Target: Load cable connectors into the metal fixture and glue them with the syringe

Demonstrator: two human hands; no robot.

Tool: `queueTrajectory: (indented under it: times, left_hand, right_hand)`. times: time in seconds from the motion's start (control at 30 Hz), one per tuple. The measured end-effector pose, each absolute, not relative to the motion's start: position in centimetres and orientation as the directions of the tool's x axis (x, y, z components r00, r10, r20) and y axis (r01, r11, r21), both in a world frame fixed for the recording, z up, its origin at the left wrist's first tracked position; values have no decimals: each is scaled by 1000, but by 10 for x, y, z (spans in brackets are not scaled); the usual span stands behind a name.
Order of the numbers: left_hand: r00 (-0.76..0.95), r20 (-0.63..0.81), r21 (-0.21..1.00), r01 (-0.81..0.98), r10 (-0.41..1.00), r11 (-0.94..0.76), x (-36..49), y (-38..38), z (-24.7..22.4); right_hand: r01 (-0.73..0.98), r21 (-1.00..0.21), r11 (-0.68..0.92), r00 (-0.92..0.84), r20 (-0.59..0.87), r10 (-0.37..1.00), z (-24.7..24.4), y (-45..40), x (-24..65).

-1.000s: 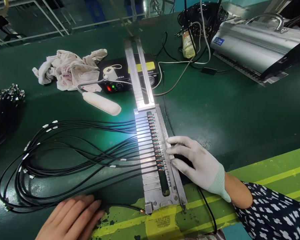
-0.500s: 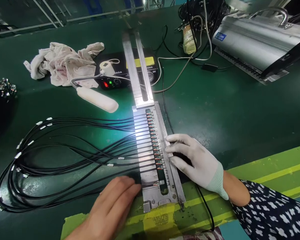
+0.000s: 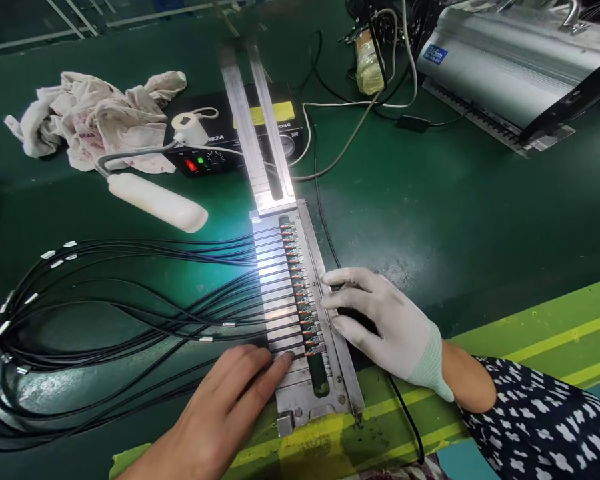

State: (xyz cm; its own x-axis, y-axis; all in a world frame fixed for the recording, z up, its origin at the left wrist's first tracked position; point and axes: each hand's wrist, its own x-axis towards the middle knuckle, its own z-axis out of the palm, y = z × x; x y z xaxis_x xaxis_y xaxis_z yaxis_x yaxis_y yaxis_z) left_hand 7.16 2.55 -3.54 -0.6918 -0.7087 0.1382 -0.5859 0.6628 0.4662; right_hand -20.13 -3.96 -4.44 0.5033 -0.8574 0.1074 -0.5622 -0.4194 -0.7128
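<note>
A metal fixture (image 3: 340,360) lies at the middle, with several black cables (image 3: 190,250) set across it in a row, their small wired ends over a slot. My bare left hand (image 3: 230,393) is at its lower left edge, fingers closed on a black cable, the index fingertip near the lowest wired end. My right hand (image 3: 387,323), in a white glove, rests its spread fingertips against the fixture's right rail and holds nothing. A slotted metal lid (image 3: 243,133) extends away from the fixture's far end.
Behind stand a black control box (image 3: 180,157), a crumpled cloth (image 3: 105,120) and a white lamp head (image 3: 157,203). A silver metal housing (image 3: 510,67) sits at the back right. Looped cables spread left; green-yellow matting (image 3: 545,333) lines the front edge.
My left hand has moved up along the fixture, and the lowest cable end now lies close under the others in the row. The view has shifted slightly. My right hand stays at the rail.
</note>
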Motion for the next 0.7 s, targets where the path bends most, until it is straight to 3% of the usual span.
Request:
queueTrajectory:
  times: [0.27, 0.4, 0.53, 0.7]
  left_hand:
    - [-803, 107, 431, -494, -586, 755, 75, 16, -30]
    - [-745, 86, 352, -599, -662, 720, 74, 24, -28]
    - [-699, 40, 367, -655, -714, 661, 73, 35, -35]
    - [-701, 160, 288, -640, -695, 712, 72, 34, -45]
  right_hand:
    - [-552, -731, -402, 500, 96, -861, -43, -40, -202]
    - [-547, -733, -405, 493, 109, -863, -44, -39, -202]
    - [-542, -743, -392, 488, 102, -867, -44, -43, -200]
    - [-505, -782, -365, 470, 105, -876, -44, -47, -197]
